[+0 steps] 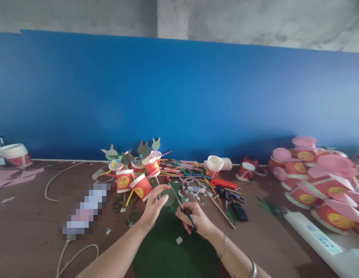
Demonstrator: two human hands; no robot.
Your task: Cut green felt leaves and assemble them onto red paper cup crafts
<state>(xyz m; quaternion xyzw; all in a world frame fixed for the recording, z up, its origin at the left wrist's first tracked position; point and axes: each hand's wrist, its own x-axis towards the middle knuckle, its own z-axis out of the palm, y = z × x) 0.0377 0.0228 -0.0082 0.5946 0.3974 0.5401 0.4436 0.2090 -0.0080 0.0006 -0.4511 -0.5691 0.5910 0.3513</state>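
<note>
Gripping black-handled scissors (184, 210) in right hand (199, 219), with blades angled away, just beside green paper disc (171, 198). Pinching disc between thumb and fingers of left hand (152, 205), above dark green sheet (179, 256) on table (31, 243), near red paper cups (140, 187). Apparently at trimming step; hard to tell blade contact. Probably needed next: steady pinch, turning disc edge into blades.

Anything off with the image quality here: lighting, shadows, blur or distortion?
All in the head view: the blue board pales toward the right, with a shadow behind the red cups; those cups look softly blurred; a blocky mosaic patch hides something left of the left hand; the power strip appears stretched near the corner.
</note>
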